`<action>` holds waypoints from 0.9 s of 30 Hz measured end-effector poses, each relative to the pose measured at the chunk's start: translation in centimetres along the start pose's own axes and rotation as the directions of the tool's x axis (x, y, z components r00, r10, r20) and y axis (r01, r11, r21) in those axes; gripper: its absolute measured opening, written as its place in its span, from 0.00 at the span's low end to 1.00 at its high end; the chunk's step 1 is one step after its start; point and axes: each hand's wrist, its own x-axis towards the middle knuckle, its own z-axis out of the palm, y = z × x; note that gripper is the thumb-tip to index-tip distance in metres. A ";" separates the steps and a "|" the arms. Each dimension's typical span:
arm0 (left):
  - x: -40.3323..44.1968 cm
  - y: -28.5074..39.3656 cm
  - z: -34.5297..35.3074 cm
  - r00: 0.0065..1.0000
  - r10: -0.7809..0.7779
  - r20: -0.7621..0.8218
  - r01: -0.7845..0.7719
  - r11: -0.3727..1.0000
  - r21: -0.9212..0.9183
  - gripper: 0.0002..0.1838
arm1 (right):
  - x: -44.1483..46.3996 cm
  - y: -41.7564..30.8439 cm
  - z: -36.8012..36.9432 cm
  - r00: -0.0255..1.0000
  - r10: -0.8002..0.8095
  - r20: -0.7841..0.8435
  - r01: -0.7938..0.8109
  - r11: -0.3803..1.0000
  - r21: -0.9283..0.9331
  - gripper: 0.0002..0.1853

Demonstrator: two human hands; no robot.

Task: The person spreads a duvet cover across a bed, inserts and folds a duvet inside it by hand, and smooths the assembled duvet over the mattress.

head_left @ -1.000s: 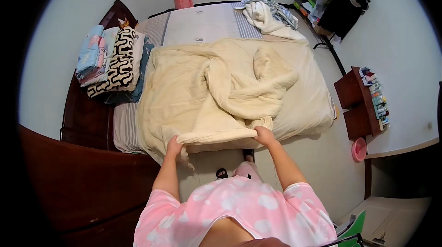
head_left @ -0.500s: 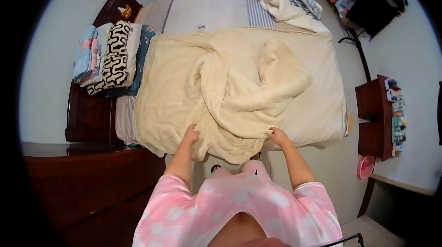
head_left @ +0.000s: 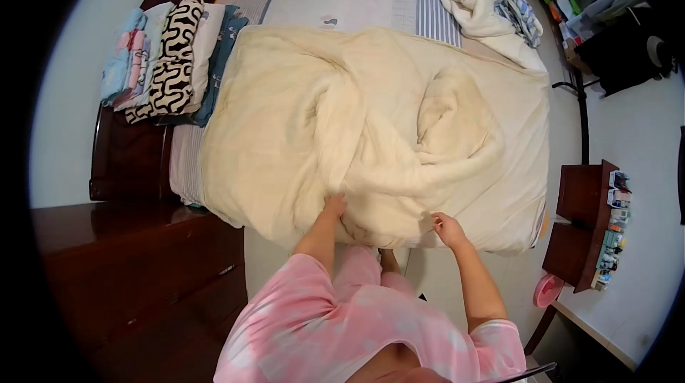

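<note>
Far left, a dark wooden chest (head_left: 143, 262) stands close to the bed's near corner; a quilt edge swept that way could snag on it. Next, a stack of folded bedding (head_left: 175, 62) rests by the headboard (head_left: 132, 155), near the quilt's left margin; a hard tug sideways might nudge it askew. The cream quilt (head_left: 257, 119) spreads over the near part of the bed, fairly flat at left, rucked and twisted through the middle. The person's left hand (head_left: 335, 205) is at a fold by the near edge, fingertips partly hidden; cannot tell whether it grasps cloth or only presses. Likely trouble: pulling there tightens the twist instead of opening it. Below, the near edge hangs beside the person's legs (head_left: 360, 267); too much drawn this way could slump to the floor (head_left: 421, 269) and get stepped on. The right hand (head_left: 448, 230) is near the same edge, fingers loosely bent, seemingly released, no cloth seen in it; a one-sided lift could skew the quilt. To its right, a rolled bulge (head_left: 453, 115) may hide a doubled layer and leave a lump.
</note>
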 end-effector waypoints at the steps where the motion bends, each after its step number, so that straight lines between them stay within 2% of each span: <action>1: 1.3 -0.8 0.9 0.999 0.021 -0.026 -0.019 0.998 0.055 0.28 | 0.0 -0.2 0.1 1.000 0.005 0.000 -0.005 1.000 0.014 0.16; 4: 1.4 0.7 1.4 0.997 0.003 -0.079 -0.030 0.938 -0.346 0.23 | 0.0 -0.8 0.2 1.000 0.013 -0.029 -0.011 0.999 0.049 0.16; 7: -2.9 8.5 -2.5 0.999 0.034 -0.016 -0.038 0.838 -0.545 0.18 | 0.6 -2.2 0.5 1.000 0.003 -0.017 -0.001 0.989 0.146 0.20; 9: -5.6 13.3 -4.7 0.973 0.219 -0.071 -0.216 0.762 -0.610 0.14 | 0.5 -5.9 0.2 0.998 -0.041 -0.052 0.052 0.974 0.223 0.24; 10: -6.0 15.0 -5.6 0.957 0.283 -0.064 -0.249 0.684 -0.686 0.14 | 0.6 -7.7 0.1 0.995 -0.062 -0.074 0.079 0.964 0.256 0.26; 12: -7.6 18.4 -7.9 0.921 0.383 -0.068 -0.286 0.549 -0.785 0.13 | 1.7 -9.9 0.6 0.906 -0.328 -0.267 0.370 0.921 0.120 0.34; 15: -12.1 23.7 -12.7 0.876 0.474 -0.093 -0.324 0.433 -0.841 0.12 | 1.9 -15.2 -0.5 0.811 -0.428 -0.399 0.452 0.891 -0.035 0.40; 18: -15.3 26.3 -15.6 0.858 0.504 -0.103 -0.328 0.381 -0.865 0.12 | 2.9 -17.2 -1.3 0.745 -0.403 -0.532 0.375 0.912 -0.166 0.42; 24: -17.9 27.4 -18.4 0.832 0.534 -0.148 -0.342 0.285 -0.896 0.11 | 5.7 -11.8 -1.7 0.824 -0.176 -0.539 0.055 0.971 -0.233 0.31; 27: -17.1 27.5 -19.7 0.844 0.512 -0.160 -0.353 0.306 -0.884 0.11 | 6.3 -8.8 -2.8 0.915 0.134 -0.382 -0.222 0.955 -0.197 0.22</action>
